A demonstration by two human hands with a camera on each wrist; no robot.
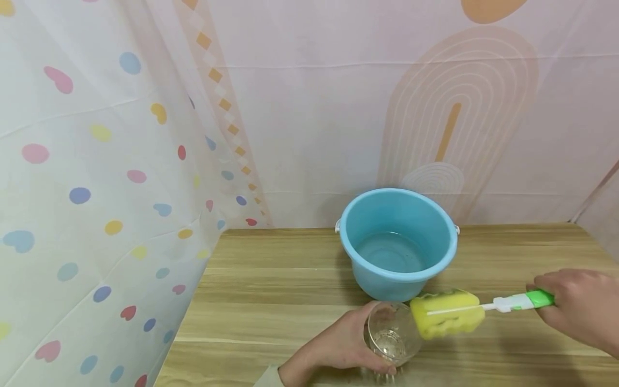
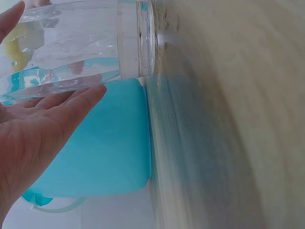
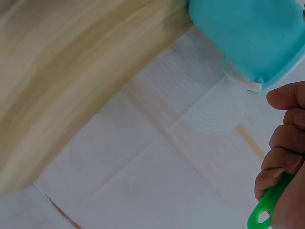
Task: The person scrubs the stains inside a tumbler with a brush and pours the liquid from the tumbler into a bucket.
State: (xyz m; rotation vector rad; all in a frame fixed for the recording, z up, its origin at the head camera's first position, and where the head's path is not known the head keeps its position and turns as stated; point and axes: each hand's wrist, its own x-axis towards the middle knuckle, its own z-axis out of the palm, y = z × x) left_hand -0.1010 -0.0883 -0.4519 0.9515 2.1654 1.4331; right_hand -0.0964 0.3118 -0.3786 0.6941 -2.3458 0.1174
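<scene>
My left hand [image 1: 345, 339] grips a clear glass cup [image 1: 394, 333] around its side, near the front of the table. In the left wrist view the cup [image 2: 90, 45] is wet with droplets, its base right at the tabletop. My right hand [image 1: 577, 306] holds a bottle brush by its green and white handle [image 1: 527, 301]. The brush's yellow sponge head [image 1: 447, 313] is level with the cup's mouth and overlaps its right rim in the head view. Fingers [image 3: 281, 148] curl round the green handle end [image 3: 264, 205] in the right wrist view.
A light blue bucket [image 1: 350, 228] with shallow water stands just behind the cup and sponge. Its white handle [image 3: 243, 82] hangs at the side. The wooden table [image 1: 271, 279] meets patterned curtains [image 1: 309, 134] at the back and left. Some wet spots [image 2: 167, 24] show by the cup's base.
</scene>
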